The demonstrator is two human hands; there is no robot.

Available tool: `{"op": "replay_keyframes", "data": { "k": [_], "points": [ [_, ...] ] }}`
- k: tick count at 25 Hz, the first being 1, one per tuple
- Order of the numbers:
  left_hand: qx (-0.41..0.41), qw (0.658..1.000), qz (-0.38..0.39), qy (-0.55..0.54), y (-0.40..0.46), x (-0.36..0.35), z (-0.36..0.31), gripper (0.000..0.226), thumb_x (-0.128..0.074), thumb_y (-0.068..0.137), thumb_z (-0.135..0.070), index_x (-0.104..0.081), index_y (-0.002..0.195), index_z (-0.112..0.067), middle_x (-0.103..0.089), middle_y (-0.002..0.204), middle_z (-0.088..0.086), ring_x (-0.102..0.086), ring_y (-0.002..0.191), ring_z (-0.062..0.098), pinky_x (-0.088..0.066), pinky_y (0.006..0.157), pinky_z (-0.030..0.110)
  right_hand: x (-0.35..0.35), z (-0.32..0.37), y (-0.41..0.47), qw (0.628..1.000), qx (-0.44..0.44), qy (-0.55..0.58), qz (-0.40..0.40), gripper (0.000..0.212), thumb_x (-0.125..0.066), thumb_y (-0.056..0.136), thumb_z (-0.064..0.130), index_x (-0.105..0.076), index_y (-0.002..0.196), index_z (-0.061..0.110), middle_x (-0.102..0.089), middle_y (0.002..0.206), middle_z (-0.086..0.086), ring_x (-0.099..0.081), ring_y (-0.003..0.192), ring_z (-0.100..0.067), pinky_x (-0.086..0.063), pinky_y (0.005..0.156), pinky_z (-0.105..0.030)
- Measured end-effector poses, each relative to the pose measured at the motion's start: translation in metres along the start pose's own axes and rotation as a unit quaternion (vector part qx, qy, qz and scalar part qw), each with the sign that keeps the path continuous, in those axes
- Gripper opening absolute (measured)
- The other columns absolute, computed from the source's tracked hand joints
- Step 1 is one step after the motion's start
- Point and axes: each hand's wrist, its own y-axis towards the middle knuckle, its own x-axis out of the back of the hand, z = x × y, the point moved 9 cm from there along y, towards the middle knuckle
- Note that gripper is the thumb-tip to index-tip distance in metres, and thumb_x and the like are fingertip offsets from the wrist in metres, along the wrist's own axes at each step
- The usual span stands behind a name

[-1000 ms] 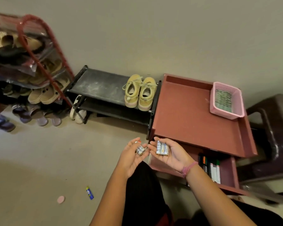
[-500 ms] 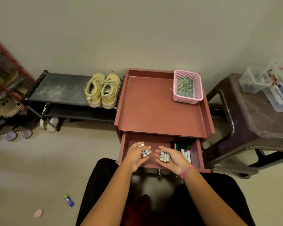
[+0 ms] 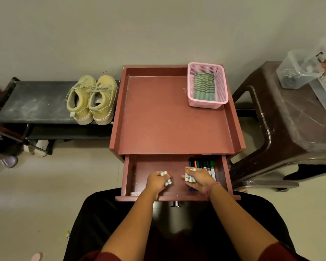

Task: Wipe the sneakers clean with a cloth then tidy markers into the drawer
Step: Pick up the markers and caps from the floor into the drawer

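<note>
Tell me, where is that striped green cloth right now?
In the head view, the folded green striped cloth lies inside the pink plastic basket, which sits at the far right corner of the red-brown cabinet top.

A black shoe rack (image 3: 36, 102) stands against the wall at left; a brown plastic stool (image 3: 294, 119) at right carries clear plastic containers (image 3: 297, 70).

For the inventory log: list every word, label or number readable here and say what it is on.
No text can be read.
Small white cylinders in the left hand: printed labels, blurred.
Small white cylinders in the right hand: printed labels, blurred.
Markers in the open drawer: barrel print too small.
Clear containers on the brown stool: blue-and-white label, too blurred.
</note>
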Motion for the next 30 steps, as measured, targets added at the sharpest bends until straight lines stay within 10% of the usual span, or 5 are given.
{"op": "replay_keyframes", "data": {
  "k": [6, 12, 17, 30],
  "points": [
    [-0.044, 0.99, -0.008, 0.135, 0.038, -0.019, 0.007, 0.02, -0.074, 0.078, -0.013, -0.068, 0.097, -0.013, -0.072, 0.097, 0.003, -0.068, 0.09, 0.023, -0.055, 0.086, 0.035, 0.003, -0.001, 0.042, 0.972, 0.028, -0.224, -0.067, 0.021, -0.066, 0.082, 0.002, -0.061, 0.064, 0.013, -0.06, 0.07, -0.009, -0.064, 0.075, -0.028, -0.055, 0.069, -0.041],
    [-0.071, 0.965, -0.026, 0.251, 0.053, -0.024, 0.007, 0.022, -0.07, 0.085, -0.008, -0.068, 0.106, -0.01, -0.066, 0.099, 0.002, -0.058, 0.085, 0.013, -0.041, 0.067, 0.013, -0.018, -0.011, 0.061, 0.857, 0.046, -0.511, -0.046, 0.023, -0.058, 0.089, 0.017, -0.059, 0.067, 0.008, -0.068, 0.101, -0.015, -0.062, 0.091, -0.024, -0.046, 0.074, -0.027],
    [-0.069, 0.955, -0.032, 0.287, 0.064, -0.022, 0.012, 0.023, -0.072, 0.084, -0.008, -0.067, 0.106, -0.007, -0.066, 0.101, 0.005, -0.057, 0.08, 0.012, -0.041, 0.063, 0.01, -0.019, -0.018, 0.076, 0.837, 0.048, -0.542, -0.059, 0.029, -0.061, 0.09, 0.021, -0.065, 0.108, -0.002, -0.065, 0.115, -0.015, -0.061, 0.107, -0.027, -0.049, 0.089, -0.029],
    [-0.083, 0.921, -0.007, 0.38, 0.067, -0.033, 0.012, 0.024, -0.065, 0.083, -0.001, -0.067, 0.104, -0.013, -0.068, 0.11, 0.009, -0.065, 0.096, 0.021, -0.043, 0.072, 0.015, 0.006, -0.016, 0.079, 0.865, 0.053, -0.49, -0.095, 0.014, -0.065, 0.084, 0.014, -0.067, 0.09, 0.001, -0.069, 0.099, -0.017, -0.066, 0.092, -0.03, -0.051, 0.071, -0.027]
  ]
}}
